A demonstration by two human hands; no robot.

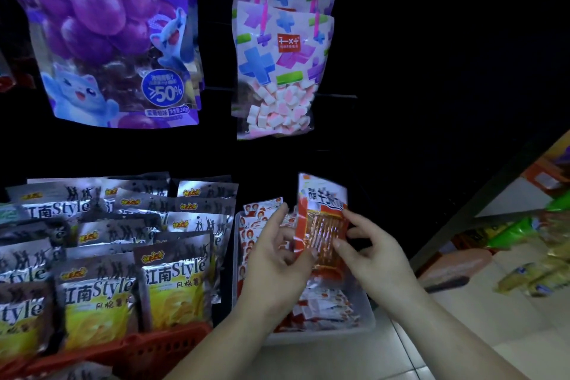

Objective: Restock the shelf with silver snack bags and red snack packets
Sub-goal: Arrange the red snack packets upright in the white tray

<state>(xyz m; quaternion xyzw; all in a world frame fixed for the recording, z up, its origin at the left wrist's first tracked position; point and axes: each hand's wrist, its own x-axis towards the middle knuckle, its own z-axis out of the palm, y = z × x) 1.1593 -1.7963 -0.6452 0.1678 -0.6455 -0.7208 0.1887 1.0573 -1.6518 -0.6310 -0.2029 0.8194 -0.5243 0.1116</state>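
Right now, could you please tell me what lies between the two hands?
Head view: an upright red snack packet, held by left hand and right hand.

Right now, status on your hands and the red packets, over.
Left hand and right hand both grip one red packet, upright above the clear bin. Silver bags fill the red basket alongside. Nothing in the way.

The dark shelf [456, 219] carries a red basket [160, 345] filled with silver snack bags [172, 281]. Just right of the basket stands a clear bin [367, 318] holding red snack packets [324, 302].
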